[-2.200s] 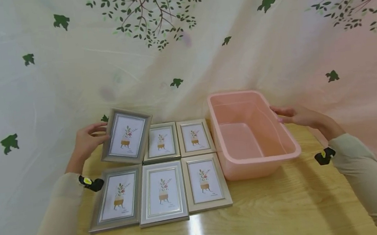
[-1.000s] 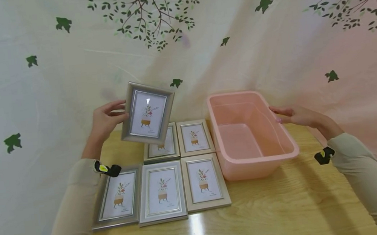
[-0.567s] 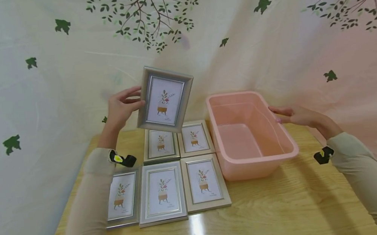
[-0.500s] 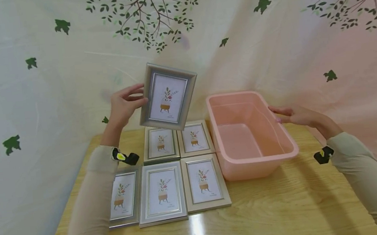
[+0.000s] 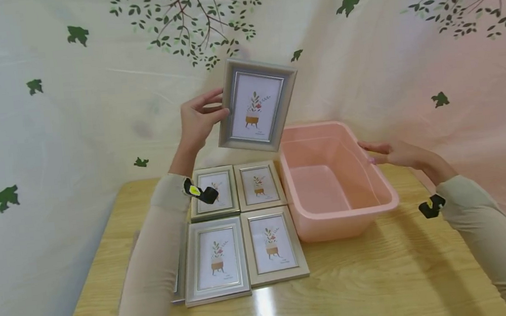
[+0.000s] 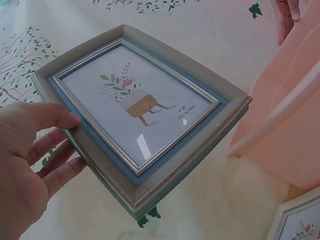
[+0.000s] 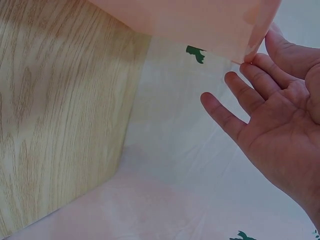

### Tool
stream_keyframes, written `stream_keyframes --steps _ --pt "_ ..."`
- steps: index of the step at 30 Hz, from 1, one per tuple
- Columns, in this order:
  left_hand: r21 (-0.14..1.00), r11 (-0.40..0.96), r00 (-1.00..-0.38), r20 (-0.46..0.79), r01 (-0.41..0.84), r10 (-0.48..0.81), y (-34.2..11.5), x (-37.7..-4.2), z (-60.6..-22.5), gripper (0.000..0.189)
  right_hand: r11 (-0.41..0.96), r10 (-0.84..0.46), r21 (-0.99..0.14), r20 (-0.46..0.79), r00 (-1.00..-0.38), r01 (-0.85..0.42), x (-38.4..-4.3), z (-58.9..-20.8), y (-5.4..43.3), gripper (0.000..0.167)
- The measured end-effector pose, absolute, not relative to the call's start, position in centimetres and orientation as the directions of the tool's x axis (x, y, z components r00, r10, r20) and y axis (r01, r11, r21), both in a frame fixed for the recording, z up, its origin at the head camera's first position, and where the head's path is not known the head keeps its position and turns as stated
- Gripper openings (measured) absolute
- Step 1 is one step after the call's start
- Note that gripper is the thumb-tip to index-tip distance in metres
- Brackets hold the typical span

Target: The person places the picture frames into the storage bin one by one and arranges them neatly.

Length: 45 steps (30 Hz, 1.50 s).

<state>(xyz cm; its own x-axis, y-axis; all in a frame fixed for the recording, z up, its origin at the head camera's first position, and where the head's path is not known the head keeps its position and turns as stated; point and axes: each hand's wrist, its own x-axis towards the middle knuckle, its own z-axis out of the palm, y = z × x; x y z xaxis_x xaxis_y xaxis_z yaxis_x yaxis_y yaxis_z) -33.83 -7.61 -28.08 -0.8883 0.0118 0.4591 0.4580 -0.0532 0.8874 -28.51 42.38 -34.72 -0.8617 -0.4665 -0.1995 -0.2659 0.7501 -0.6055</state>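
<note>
My left hand (image 5: 198, 118) pinches the left edge of a grey-beige picture frame (image 5: 254, 106), thumb on the front and fingers behind. Tilted, it hangs in the air over the back of the table, its lower right corner overlapping the basin's far left corner in the head view. In the left wrist view the frame (image 6: 134, 105) shows a blue inner border and a flower-pot print. A pink plastic basin (image 5: 354, 213) stands at the right. My right hand (image 5: 402, 154) holds its right rim, the thumb on one side and fingertips on the other; the remaining fingers are spread in the right wrist view.
Several framed prints lie face up left of the basin: a white frame (image 5: 217, 260), a cream frame (image 5: 274, 246), and two behind them. Another, partly hidden by my left sleeve (image 5: 154, 269), lies leftmost. A leaf-patterned cloth (image 5: 93, 117) hangs behind the wooden table (image 5: 384, 282).
My left hand has lifted the picture frame from the back left of the group and carried it up and right towards the basin. My right hand has stayed at the rim.
</note>
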Motion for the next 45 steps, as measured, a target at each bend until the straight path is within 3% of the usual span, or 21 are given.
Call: stream_keyframes --steps 21,31,45 --pt "0.890 -0.059 -0.892 0.452 0.453 -0.023 4.3 -35.3 -29.0 0.044 0.745 -0.467 -0.607 -0.178 -0.866 -0.277 -28.8 -35.0 42.6 0.069" --pt "0.911 0.003 -0.911 0.413 0.413 0.007 7.5 -36.0 -31.1 0.043 0.768 -0.436 -0.591 -0.200 -0.878 -0.247 -29.0 -35.0 42.5 0.070" --pt "0.896 0.191 -0.915 0.403 0.400 0.027 9.9 -37.2 -32.9 0.042 0.774 -0.419 -0.591 -0.210 -0.883 -0.226 -29.1 -35.2 42.6 0.069"
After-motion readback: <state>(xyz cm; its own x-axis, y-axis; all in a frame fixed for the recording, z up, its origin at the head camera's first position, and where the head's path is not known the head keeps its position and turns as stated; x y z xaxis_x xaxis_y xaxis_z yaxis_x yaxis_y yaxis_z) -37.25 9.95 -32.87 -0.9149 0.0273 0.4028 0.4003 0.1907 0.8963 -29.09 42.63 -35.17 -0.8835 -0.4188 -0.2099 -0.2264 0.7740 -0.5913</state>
